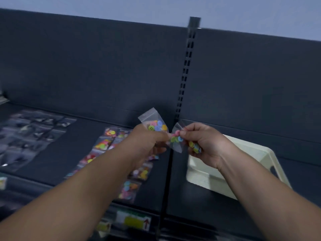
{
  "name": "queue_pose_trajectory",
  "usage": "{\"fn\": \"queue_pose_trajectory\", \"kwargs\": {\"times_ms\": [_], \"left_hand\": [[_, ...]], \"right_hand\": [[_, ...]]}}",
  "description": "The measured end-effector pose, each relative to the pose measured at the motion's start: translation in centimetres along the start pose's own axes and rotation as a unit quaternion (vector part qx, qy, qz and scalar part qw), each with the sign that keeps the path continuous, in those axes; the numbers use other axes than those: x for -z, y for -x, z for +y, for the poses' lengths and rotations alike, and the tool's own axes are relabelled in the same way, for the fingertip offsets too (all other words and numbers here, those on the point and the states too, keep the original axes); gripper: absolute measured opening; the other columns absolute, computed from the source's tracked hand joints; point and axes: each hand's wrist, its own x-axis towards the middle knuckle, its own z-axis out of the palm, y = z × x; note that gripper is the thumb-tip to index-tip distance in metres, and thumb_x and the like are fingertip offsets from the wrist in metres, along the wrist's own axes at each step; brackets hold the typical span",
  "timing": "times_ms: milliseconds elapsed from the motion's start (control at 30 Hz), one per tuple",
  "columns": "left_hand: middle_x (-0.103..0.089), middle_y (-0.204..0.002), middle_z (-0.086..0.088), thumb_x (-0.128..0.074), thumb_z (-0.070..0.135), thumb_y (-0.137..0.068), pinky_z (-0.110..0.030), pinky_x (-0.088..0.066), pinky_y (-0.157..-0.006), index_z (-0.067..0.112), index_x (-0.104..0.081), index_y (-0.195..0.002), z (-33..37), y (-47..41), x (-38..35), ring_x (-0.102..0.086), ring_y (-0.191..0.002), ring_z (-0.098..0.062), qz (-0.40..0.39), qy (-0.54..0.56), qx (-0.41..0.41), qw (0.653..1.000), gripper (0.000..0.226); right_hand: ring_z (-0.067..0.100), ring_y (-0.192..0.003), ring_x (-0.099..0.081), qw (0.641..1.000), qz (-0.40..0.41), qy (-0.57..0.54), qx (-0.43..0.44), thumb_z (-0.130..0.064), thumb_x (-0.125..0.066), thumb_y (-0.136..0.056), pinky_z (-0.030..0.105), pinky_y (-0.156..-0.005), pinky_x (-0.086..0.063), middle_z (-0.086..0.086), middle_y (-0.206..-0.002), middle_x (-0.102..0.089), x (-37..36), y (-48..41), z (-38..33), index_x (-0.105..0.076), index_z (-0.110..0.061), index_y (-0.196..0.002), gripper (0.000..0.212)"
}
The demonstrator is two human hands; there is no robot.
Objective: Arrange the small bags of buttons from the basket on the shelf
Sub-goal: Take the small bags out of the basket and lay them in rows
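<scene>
Left grip (pixel 147 142) and right grip (pixel 206 145) each pinch button bags (pixel 155 125) above the shelf (pixel 78 145).
Forearms hide part of the laid-out bags (pixel 104 144) and cream basket (pixel 246 153).

Head cam, wide-angle, looking fwd and down, close over shelf (pixel 199 180), only one view

I log a dark grey metal shelf (pixel 73 153) in two sections, which meet at a seam below a slotted dark upright post (pixel 184 77). Left section: small clear plastic bags of coloured buttons (pixel 104 143) lie flat in columns. Further left is a blurred patch of clear bags with dark contents (pixel 29 134). Right section: a cream plastic basket (pixel 208 181). A yellow-green price label (pixel 133 220) sits on the front edge.
</scene>
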Motion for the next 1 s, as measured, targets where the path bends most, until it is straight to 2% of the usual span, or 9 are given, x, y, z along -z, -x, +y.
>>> {"fn": "queue_pose_trajectory", "kwargs": {"times_ms": [67, 167, 233, 333, 500, 567, 667, 833, 1000], "left_hand": [[-0.068, -0.086, -0.016, -0.067, -0.002, -0.081, -0.033, -0.056, -0.067, -0.002, -0.063, -0.100, 0.2, 1.3, 2.9, -0.064, -0.068, -0.019, -0.008, 0.000, 0.009, 1.000, 0.020], [-0.065, -0.079, -0.017, -0.063, -0.008, -0.081, -0.029, -0.055, -0.057, 0.000, -0.062, -0.089, 0.8, 2.8, 7.5, -0.063, -0.061, -0.020, 0.024, -0.003, 0.000, 1.000, 0.012], [-0.064, -0.081, -0.019, -0.063, -0.008, -0.081, -0.028, -0.054, -0.054, 0.003, -0.060, -0.085, 1.1, 3.4, 10.7, -0.062, -0.063, -0.022, 0.050, -0.018, -0.011, 0.999, 0.012], [-0.064, -0.075, -0.011, -0.065, -0.006, -0.081, -0.023, -0.053, -0.050, 0.008, -0.059, -0.083, 1.3, 4.2, 14.6, -0.062, -0.057, -0.015, 0.072, -0.005, -0.039, 0.997, 0.015], [-0.064, -0.071, -0.005, -0.065, -0.004, -0.083, -0.021, -0.054, -0.052, 0.010, -0.059, -0.087, 1.9, 5.2, 18.2, -0.062, -0.055, -0.010, 0.042, 0.007, -0.061, 0.997, 0.016], [-0.067, -0.078, -0.008, -0.066, -0.002, -0.082, -0.020, -0.053, -0.052, 0.008, -0.060, -0.095, 2.1, 5.2, 19.0, -0.065, -0.061, -0.013, 0.026, 0.004, -0.053, 0.998, 0.017], [-0.070, -0.085, -0.013, -0.070, 0.002, -0.080, -0.022, -0.055, -0.054, 0.009, -0.062, -0.095, 2.6, 5.0, 20.1, -0.066, -0.067, -0.017, 0.019, -0.027, -0.034, 0.999, 0.018], [-0.067, -0.073, -0.004, -0.071, 0.009, -0.080, -0.021, -0.051, -0.048, 0.011, -0.062, -0.094, 2.6, 4.2, 22.0, -0.062, -0.059, -0.013, 0.007, -0.020, 0.010, 1.000, 0.017], [-0.064, -0.072, -0.005, -0.066, 0.007, -0.082, -0.019, -0.049, -0.046, 0.009, -0.059, -0.090, 1.8, 2.9, 23.1, -0.060, -0.056, -0.011, 0.018, 0.037, 0.052, 0.998, 0.011]], "right_hand": [[0.008, -0.053, -0.052, 1.000, -0.005, 0.013, 0.019, -0.002, -0.068, -0.081, 0.019, -0.044, -0.034, 0.000, -0.065, -0.064, -3.6, 0.1, 0.3, -0.057, -0.015, -0.068, 0.021], [0.008, -0.049, -0.052, 0.999, -0.012, 0.030, 0.032, -0.003, -0.070, -0.080, 0.020, -0.040, -0.037, 0.000, -0.058, -0.059, -9.0, 0.3, 1.0, -0.055, -0.014, -0.066, 0.023], [0.008, -0.051, -0.052, 0.998, -0.023, 0.041, 0.030, -0.007, -0.071, -0.081, 0.022, -0.044, -0.036, 0.000, -0.060, -0.059, -12.0, 0.4, 1.3, -0.055, -0.015, -0.068, 0.022], [0.008, -0.053, -0.054, 0.999, -0.039, 0.028, -0.008, -0.014, -0.068, -0.085, 0.021, -0.044, -0.037, 0.000, -0.069, -0.064, -15.6, 0.7, 1.7, -0.058, -0.016, -0.075, 0.014], [0.009, -0.048, -0.053, 0.999, -0.032, -0.003, -0.010, -0.015, -0.063, -0.089, 0.018, -0.037, -0.036, 0.000, -0.065, -0.063, -19.6, 1.1, 1.9, -0.060, -0.015, -0.074, 0.015], [0.007, -0.044, -0.049, 1.000, -0.010, 0.006, 0.007, -0.013, -0.060, -0.090, 0.017, -0.034, -0.031, 0.000, -0.062, -0.062, -20.2, 1.3, 1.5, -0.060, -0.015, -0.074, 0.017], [0.007, -0.045, -0.046, 0.999, 0.036, 0.020, 0.030, -0.013, -0.058, -0.092, 0.016, -0.037, -0.028, -0.002, -0.059, -0.059, -19.6, 1.2, 0.4, -0.060, -0.016, -0.076, 0.016], [0.007, -0.047, -0.046, 0.993, 0.097, 0.048, 0.051, -0.013, -0.061, -0.090, 0.017, -0.040, -0.031, -0.002, -0.058, -0.057, -16.5, 0.6, -1.2, -0.055, -0.017, -0.069, 0.022], [0.006, -0.049, -0.047, 0.992, 0.120, 0.046, 0.013, -0.015, -0.060, -0.091, 0.017, -0.042, -0.031, -0.004, -0.058, -0.056, -13.6, -1.7, -0.5, -0.055, -0.019, -0.072, 0.019]]}}
